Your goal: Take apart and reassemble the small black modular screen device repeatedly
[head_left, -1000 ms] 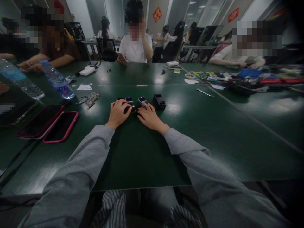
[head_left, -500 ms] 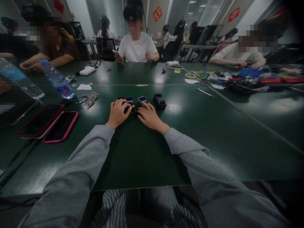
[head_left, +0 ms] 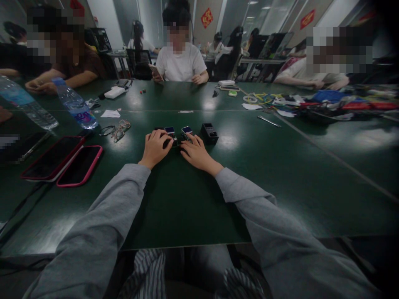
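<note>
My left hand rests on the table with its fingers curled over a small dark device, whose little screen shows past the fingertips. Much of that device is hidden under the hand. Beside it, my right hand lies fairly flat with fingers apart, touching a second small device that looks like a circuit board with a screen. Just right of these fingers stands a black box-shaped case with openings on its top face, touched by neither hand.
On the green table, two phones, glasses and water bottles are at left. A wrench and a heap of cables lie at right. Several people sit around the table.
My hands and the small devices have stayed in place. Across the table, the person with a phone has lowered the other hand slightly.
</note>
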Demonstrator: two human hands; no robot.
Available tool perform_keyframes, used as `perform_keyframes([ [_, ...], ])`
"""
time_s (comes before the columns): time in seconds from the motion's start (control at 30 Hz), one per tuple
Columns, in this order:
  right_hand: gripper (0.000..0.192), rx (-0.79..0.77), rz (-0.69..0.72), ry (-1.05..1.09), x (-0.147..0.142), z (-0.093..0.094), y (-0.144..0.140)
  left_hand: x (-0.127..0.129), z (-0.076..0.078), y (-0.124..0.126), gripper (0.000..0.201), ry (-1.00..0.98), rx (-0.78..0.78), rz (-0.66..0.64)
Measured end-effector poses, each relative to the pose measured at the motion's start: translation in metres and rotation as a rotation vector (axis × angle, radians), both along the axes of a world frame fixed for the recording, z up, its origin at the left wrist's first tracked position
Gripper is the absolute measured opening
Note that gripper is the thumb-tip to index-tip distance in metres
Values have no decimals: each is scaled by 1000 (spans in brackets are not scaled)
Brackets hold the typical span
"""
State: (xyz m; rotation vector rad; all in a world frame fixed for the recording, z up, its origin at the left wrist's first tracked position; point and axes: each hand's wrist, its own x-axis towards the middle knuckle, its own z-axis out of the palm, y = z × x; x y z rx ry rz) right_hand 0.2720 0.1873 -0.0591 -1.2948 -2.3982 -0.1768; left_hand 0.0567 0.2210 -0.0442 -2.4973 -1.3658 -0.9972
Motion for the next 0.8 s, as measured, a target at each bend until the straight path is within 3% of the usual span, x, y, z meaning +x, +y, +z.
perform_keyframes([
  [0.8, 31, 13, 2, 1, 0, -1, 0, 1, 0, -1, 23, -7, -3, 4],
])
